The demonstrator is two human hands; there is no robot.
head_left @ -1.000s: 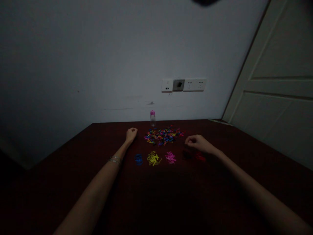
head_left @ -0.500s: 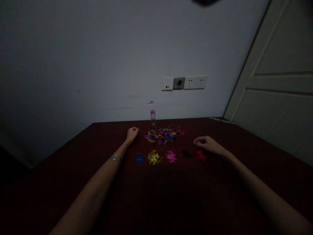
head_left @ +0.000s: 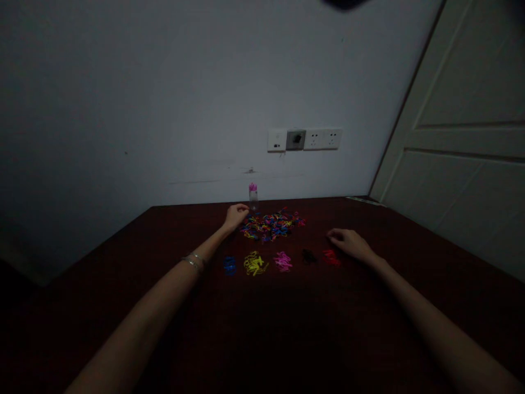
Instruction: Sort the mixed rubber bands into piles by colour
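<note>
My left hand (head_left: 237,215) is at the left edge of a mixed pile of small coloured clips (head_left: 273,225), its fingers pinched together; whether they hold anything is too small to tell. My right hand (head_left: 345,241) rests on the table just above the red pile (head_left: 331,258), fingers curled in, their contents hidden. Sorted piles lie in a row nearer me: blue (head_left: 229,265), yellow (head_left: 255,264), pink (head_left: 283,261), black (head_left: 309,256) and that red one. A clear bottle (head_left: 253,198) with pink at its top stands behind the mixed pile.
The dark red table (head_left: 262,323) meets a pale wall at the back. Sockets (head_left: 314,139) sit on the wall above it. A panelled door (head_left: 463,158) stands at the right.
My left hand has moved right, from beside the mixed pile to its left edge near the bottle. The right hand has barely moved. The whole view has shifted slightly.
</note>
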